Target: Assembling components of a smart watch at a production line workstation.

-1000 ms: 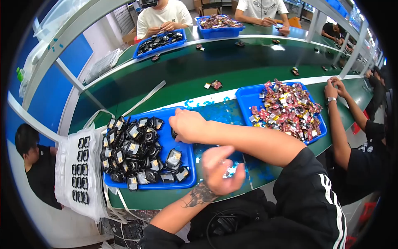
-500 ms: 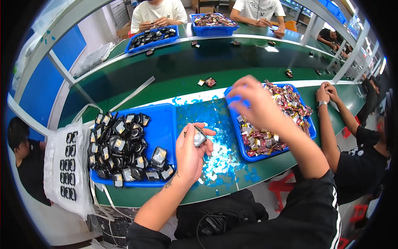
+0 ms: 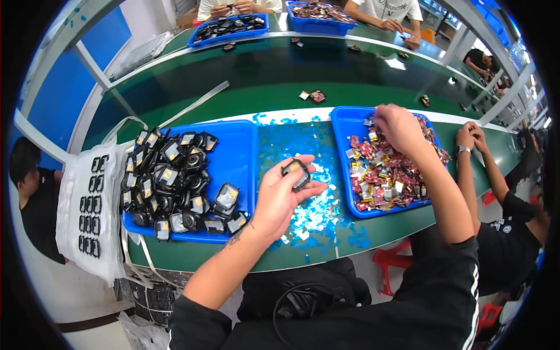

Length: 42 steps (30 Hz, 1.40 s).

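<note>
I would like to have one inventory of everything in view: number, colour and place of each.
Rectangular plastic trays: at least four, blue, two near, two across the bench.
Square plastic casings: many, black, mostly in the near left tray.
Small flat parts: many, red, yellow and silver, near right tray.
Thin film scraps: many, blue and whitish, between near trays.
Soft padded sheet: one, white, far left, bearing casings.
Flat benchtop: green, under near trays.
Plastic stools: at least two, red, lower right.
Other people: several, black or white shirts, around.
Left hand: one, bare, holding one casing.
Right hand: one, bare, at the near right tray; grip unclear.
</note>
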Tool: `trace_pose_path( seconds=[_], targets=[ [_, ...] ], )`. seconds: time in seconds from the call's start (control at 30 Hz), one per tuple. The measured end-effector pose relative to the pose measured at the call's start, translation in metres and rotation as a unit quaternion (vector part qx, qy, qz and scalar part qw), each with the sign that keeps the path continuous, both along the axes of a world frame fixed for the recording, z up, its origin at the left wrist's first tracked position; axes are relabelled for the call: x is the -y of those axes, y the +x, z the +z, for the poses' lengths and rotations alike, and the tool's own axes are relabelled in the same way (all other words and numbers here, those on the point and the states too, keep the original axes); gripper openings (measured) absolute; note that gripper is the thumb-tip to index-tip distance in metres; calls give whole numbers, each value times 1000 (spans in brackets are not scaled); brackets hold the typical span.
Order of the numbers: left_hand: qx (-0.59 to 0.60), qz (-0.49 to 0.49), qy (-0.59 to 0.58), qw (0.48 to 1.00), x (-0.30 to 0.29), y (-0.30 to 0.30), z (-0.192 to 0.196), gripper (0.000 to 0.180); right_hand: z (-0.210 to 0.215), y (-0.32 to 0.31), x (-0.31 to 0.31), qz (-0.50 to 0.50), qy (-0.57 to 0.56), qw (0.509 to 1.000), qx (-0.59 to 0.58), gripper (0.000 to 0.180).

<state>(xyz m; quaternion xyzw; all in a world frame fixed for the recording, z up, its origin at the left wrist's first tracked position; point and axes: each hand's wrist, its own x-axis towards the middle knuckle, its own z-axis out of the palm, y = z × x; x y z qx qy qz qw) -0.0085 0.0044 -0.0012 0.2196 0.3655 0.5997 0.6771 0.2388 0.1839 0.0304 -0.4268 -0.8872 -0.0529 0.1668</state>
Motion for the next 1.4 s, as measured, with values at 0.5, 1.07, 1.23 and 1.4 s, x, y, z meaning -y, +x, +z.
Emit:
trace_pose_path(
  seconds=[0.5, 1.07, 1.23, 1.4],
  targets=[
    [-171, -38, 126, 977, 8, 5, -5, 18, 35, -14, 96, 35, -361, 811, -460, 16],
    [-443, -8, 212, 871, 12, 6, 11, 14, 3, -71, 150, 78, -272, 853, -438, 10],
    [-476, 5, 246, 844, 10, 6, 4, 12, 7, -70, 144, 114, -173, 925, -320, 11],
    [-360, -42, 155, 919, 9, 7, 8, 12, 1, -76, 148, 162, 47, 960, -225, 19]
  ],
)
